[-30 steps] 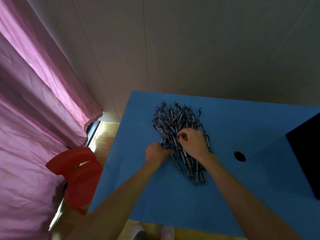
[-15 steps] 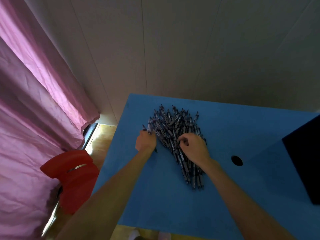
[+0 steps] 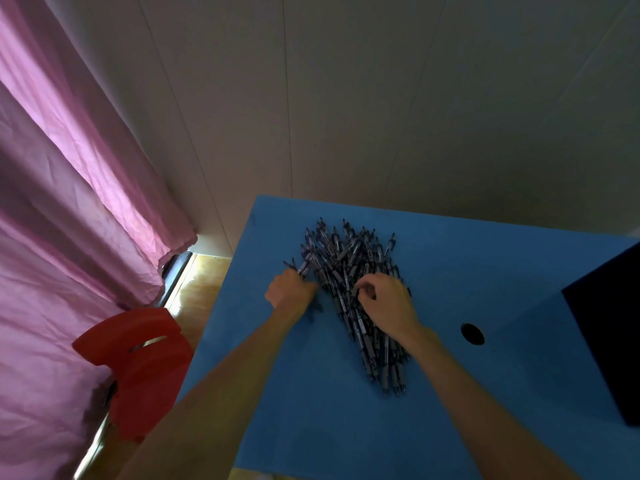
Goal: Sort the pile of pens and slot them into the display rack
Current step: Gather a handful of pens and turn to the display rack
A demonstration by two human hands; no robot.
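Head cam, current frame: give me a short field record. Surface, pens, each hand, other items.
surface: blue table
pens: pile of pens loose on the table, none sorted apart
left hand: left hand fisted round a few pens at the pile's left edge
right hand: right hand on the pile, fingertips pinching a pen
table hole: round hole right of the pile
other: dark panel at right edge; red chair; pink curtain
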